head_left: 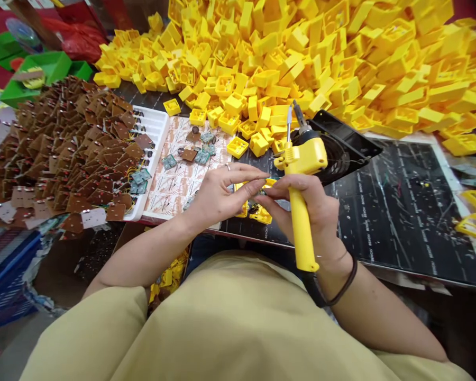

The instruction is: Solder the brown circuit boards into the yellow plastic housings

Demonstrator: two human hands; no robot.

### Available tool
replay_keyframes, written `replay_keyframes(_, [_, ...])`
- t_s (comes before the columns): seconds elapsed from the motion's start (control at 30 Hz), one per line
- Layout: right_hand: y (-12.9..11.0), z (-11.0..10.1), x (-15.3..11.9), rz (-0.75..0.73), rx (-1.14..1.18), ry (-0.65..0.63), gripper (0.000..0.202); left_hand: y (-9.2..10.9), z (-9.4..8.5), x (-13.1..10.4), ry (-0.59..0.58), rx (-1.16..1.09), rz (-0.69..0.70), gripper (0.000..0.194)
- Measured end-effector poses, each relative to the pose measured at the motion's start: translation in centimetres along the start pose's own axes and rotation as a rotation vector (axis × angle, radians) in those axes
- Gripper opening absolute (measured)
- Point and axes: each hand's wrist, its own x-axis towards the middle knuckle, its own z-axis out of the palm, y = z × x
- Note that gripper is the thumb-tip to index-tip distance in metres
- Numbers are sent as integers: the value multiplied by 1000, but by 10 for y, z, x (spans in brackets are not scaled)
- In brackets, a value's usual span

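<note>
My left hand [226, 193] pinches at the near edge of the bench, its fingertips meeting those of my right hand [309, 203]. Between the fingertips is a small greenish part [263, 192], mostly hidden. A yellow soldering gun [301, 227] is held in my right hand, its handle pointing down toward me and its metal tip pointing away. Yellow housings [261, 214] lie just beneath the fingers, partly covered by them. Whether the left fingers grip the small part or a housing edge is hard to tell.
Yellow housings [262, 53] are heaped across the back. A white tray [156, 137] piled with brown circuit boards [63, 148] is at left. Small green boards [204, 153] lie on the paper. A black fan-like device [341, 145] stands behind the gun, beside a black mat [396, 201].
</note>
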Motion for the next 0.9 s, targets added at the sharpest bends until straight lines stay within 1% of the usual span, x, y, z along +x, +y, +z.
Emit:
replay_keyframes(0.1, [1,4,-3,-47,-29,-10,25,-3,8,1,-17,-129,-123,23])
replay_keyframes(0.2, [1,9,-10,-46,-15,-7,27,-11,13,3,-7,-246,-272,28])
replay_keyframes(0.23, [2,10,-12,-22,9,-10,29,-14,12,4,15,-266,-296,29])
replay_keyframes(0.3, [8,8,-15,53,83,-21,34,-19,2,9,54,-238,-297,30])
replay_keyframes(0.33, [13,7,-14,95,110,-44,36,-21,-6,13,39,-188,-280,29])
replay_keyframes(0.37, [19,6,-13,130,117,-82,37,-22,-15,17,-9,-116,-262,28])
replay_keyframes(0.4, [27,6,-11,143,99,-131,37,-23,-24,21,-82,-24,-240,26])
replay_keyframes(0.47, [45,9,-5,93,17,-257,36,-24,-38,30,-247,198,-178,18])
replay_keyframes(0.53, [62,18,-1,-4,-40,-375,35,-28,-43,36,-352,428,-116,13])
replay_keyframes(0.6, [74,28,-1,-66,-49,-437,33,-33,-40,40,-410,616,-100,15])
replay_keyframes(0.63, [78,32,-2,-77,-50,-449,32,-36,-36,41,-436,682,-111,17])
replay_keyframes(0.7, [79,34,-4,-83,-57,-455,31,-41,-29,42,-467,757,-148,17])
replay_keyframes(0.77, [74,29,-5,-99,-73,-413,31,-45,-23,41,-474,776,-192,16])
replay_keyframes(0.83, [64,17,-3,-106,-94,-320,25,-48,-20,39,-467,775,-219,16])
replay_keyframes(0.9, [52,-2,0,-84,-107,-226,21,-49,-18,37,-463,776,-218,17])
